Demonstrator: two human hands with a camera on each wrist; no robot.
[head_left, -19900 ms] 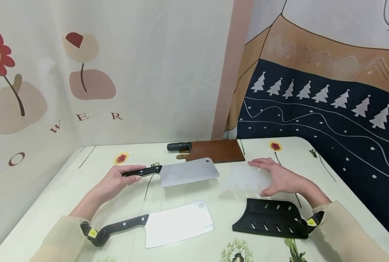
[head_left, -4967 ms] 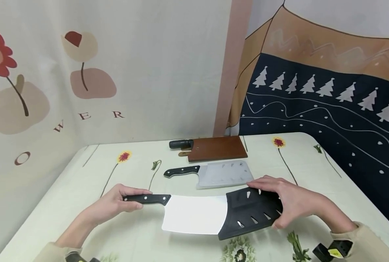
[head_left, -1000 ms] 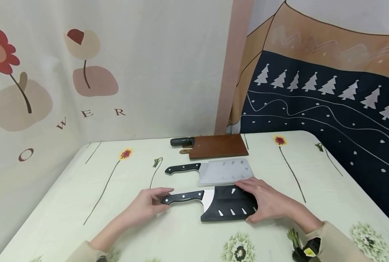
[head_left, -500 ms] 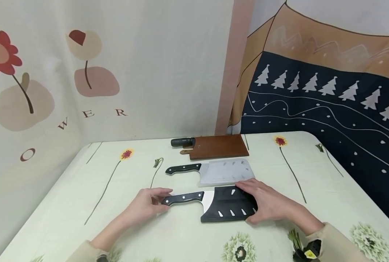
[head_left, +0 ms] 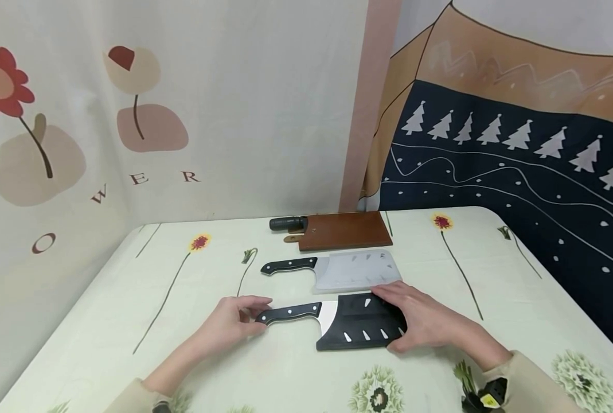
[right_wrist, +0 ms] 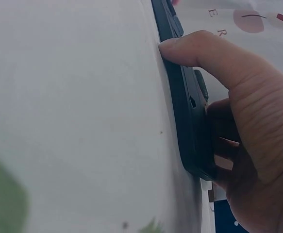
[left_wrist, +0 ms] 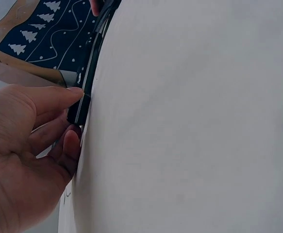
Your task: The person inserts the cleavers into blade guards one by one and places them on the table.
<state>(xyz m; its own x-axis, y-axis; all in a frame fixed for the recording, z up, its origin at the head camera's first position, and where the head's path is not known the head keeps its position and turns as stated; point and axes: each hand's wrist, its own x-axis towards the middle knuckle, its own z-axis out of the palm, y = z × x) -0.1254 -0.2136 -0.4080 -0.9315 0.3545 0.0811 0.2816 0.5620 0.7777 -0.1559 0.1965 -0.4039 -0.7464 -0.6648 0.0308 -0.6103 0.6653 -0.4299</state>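
A cleaver [head_left: 291, 311] with a black riveted handle lies on the floral tablecloth, most of its blade inside a black slotted blade cover [head_left: 360, 324]. Only a strip of bright steel shows between handle and cover. My left hand [head_left: 229, 321] pinches the end of the handle; in the left wrist view the thumb [left_wrist: 58, 99] presses on its side. Around the far end of the cover curls my right hand [head_left: 425, 318]. The right wrist view has that thumb [right_wrist: 190, 48] on the cover's near edge, with the other fingers on its opposite side.
Just behind lies a second cleaver [head_left: 288, 265] in a translucent white blade cover [head_left: 358, 272]. Farther back, a black-handled knife [head_left: 287, 223] sits in a brown sheath [head_left: 344, 231]. Printed curtains hang behind the table [head_left: 182, 287].
Since five seconds ago the black cover has gone over most of the blade, and the cleaver has come down onto the tablecloth. During the last second the hands stay nearly still.
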